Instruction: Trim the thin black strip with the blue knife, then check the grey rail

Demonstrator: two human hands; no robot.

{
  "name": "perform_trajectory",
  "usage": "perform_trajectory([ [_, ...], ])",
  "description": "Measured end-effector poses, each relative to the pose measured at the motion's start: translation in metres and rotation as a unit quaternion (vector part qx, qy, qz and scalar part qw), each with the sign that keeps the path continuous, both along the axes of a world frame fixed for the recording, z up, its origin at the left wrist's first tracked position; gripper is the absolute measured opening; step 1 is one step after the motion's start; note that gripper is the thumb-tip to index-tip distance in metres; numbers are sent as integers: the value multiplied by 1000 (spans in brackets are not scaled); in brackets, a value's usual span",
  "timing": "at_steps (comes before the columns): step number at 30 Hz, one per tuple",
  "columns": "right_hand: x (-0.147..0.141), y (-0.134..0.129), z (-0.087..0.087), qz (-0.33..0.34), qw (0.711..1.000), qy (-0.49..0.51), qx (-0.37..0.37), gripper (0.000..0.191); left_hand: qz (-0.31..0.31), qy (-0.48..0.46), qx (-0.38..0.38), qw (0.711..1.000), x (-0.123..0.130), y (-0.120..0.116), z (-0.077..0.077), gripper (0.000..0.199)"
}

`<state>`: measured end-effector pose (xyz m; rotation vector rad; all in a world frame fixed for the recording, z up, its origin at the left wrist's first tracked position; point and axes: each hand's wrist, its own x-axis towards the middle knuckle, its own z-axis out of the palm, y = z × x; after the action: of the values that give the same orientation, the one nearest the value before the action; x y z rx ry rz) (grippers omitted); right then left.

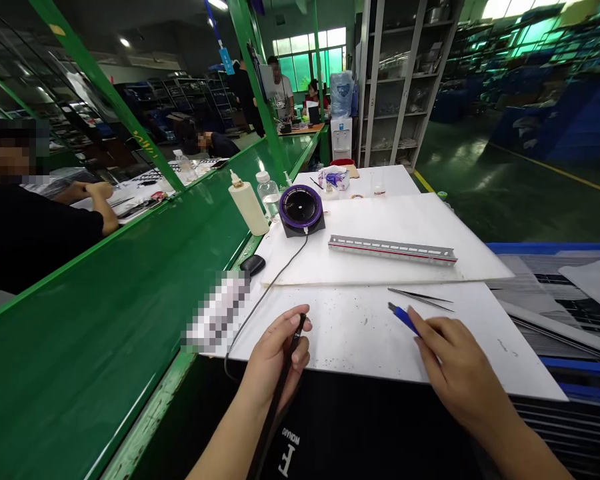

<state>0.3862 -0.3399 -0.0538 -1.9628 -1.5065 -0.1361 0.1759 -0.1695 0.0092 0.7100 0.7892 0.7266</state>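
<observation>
Two hands were well apart: the left hand (pixel 273 357) gripped a black corded pen tool (pixel 296 338), while the right hand (pixel 460 367) curled against a slanting blue-handled tool (pixel 404 319), its grip unclear.

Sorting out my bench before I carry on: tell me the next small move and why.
Probably nudge the black cable away from your left hand. It runs from the round purple-rimmed device across the white board close beside that hand, which grips a slim black tool, so it could snag.

White boards (pixel 345 333) under steel tweezers (pixel 420 299)
</observation>
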Motion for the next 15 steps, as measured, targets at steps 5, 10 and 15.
perform_trajectory([
  [5, 14, 40, -18, 41, 997, -17, -61, 44, 6, -14, 20, 1000, 4, 1, 7, 25],
  [10, 13, 38, -28, 43, 996, -18, -72, 41, -22, -30, -1, 999, 6, -5, 18, 37],
  [15, 19, 36, -38, 42, 996, -25, -78, 44, -91, -109, -60, 988, 4, -19, 31, 36],
])
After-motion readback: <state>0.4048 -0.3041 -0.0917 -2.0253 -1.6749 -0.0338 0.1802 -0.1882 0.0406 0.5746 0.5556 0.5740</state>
